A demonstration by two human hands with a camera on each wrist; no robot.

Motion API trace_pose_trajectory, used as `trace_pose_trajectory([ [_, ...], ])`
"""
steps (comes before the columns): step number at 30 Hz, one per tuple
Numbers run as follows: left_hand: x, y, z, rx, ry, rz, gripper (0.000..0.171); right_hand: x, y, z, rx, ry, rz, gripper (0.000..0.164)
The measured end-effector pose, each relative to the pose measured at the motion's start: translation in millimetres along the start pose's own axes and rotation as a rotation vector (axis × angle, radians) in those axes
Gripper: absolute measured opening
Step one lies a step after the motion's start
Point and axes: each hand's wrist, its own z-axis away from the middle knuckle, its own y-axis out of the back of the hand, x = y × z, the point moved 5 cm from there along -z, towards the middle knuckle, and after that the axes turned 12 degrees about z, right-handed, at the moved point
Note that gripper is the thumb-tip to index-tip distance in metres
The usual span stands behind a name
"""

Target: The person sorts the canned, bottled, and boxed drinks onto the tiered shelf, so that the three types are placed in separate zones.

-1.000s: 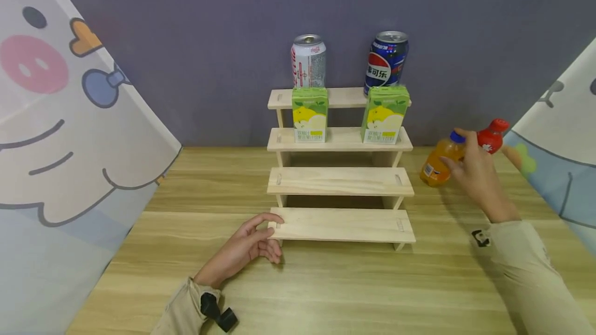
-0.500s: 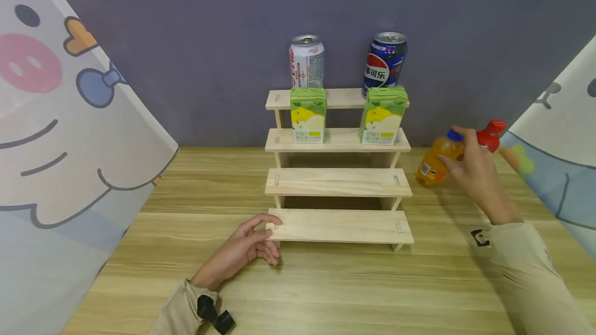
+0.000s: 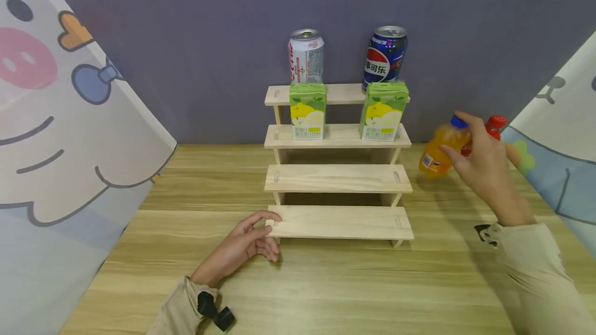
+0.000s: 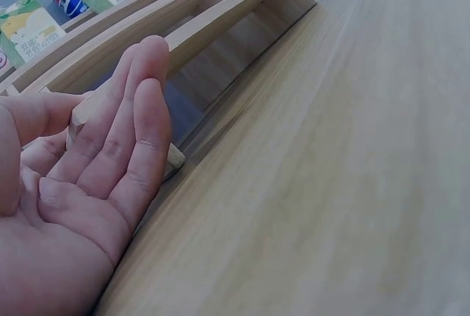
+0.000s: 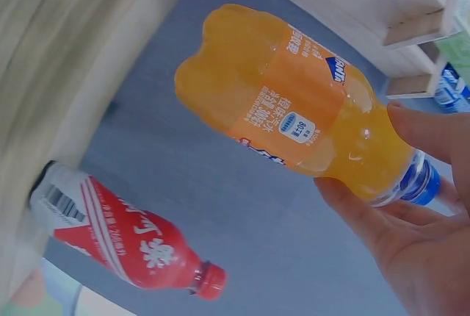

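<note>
My right hand holds an orange soda bottle near its blue cap, to the right of a tiered wooden rack. In the right wrist view, thumb and fingers pinch the bottle around its shoulder, and its base is clear of the table. A red bottle stands on the table close by, partly hidden behind the hand in the head view. My left hand pinches the left end of the rack's lowest step between thumb and forefinger, the other fingers below the board.
On the top step stand a white can and a blue cola can. One step down are two green juice boxes, one left and one right. A grey-blue wall rises behind the wood-grain table.
My right hand has raised the orange soda bottle off the table, leaving the red bottle standing. The left hand has kept its hold on the rack.
</note>
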Motion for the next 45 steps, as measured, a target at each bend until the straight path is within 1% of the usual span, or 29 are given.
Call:
trace_pose_trajectory([
  [3, 1.6, 0.1, -1.5, 0.000, 0.000, 0.002, 0.034, -4, 5, -1, -0.013, -0.004, -0.007, 0.079],
  [6, 2.6, 0.1, -3.2, -0.002, -0.001, 0.005, 0.034, -8, 10, -2, -0.013, 0.012, 0.007, 0.081],
  [11, 2.1, -0.6, -3.4, -0.007, -0.007, 0.014, 0.034, -18, 21, -2, 0.021, 0.061, 0.041, 0.082],
  [14, 1.6, -0.2, -1.4, -0.001, -0.009, 0.016, 0.033, -25, 27, -2, 0.040, 0.086, 0.042, 0.083],
  [18, 1.7, 0.7, 0.9, 0.009, -0.007, 0.018, 0.033, -31, 34, -2, 0.041, 0.099, -0.010, 0.085],
  [21, 2.1, 0.6, 1.6, 0.009, -0.008, 0.021, 0.033, -35, 39, 0, 0.020, 0.094, -0.039, 0.087],
  [26, 2.0, -0.5, 2.0, 0.006, -0.011, 0.012, 0.033, -43, 48, 5, -0.005, 0.088, -0.048, 0.091],
  [31, -0.1, -1.9, 1.8, 0.003, -0.009, 0.009, 0.033, -52, 62, 8, 0.008, 0.111, -0.028, 0.093],
  [33, -0.7, -2.4, 1.8, 0.001, -0.013, 0.010, 0.033, -56, 67, 8, 0.016, 0.130, -0.018, 0.087],
  [36, -1.3, -2.9, 2.0, -0.002, -0.017, 0.015, 0.033, -64, 72, 8, 0.037, 0.163, -0.031, 0.068],
  [37, -1.5, -3.0, 2.2, -0.003, -0.018, 0.016, 0.033, -66, 74, 8, 0.044, 0.171, -0.031, 0.066],
  [45, -0.6, -4.2, 1.9, -0.010, -0.018, 0.010, 0.033, -90, 81, 5, 0.042, 0.188, -0.088, 0.067],
])
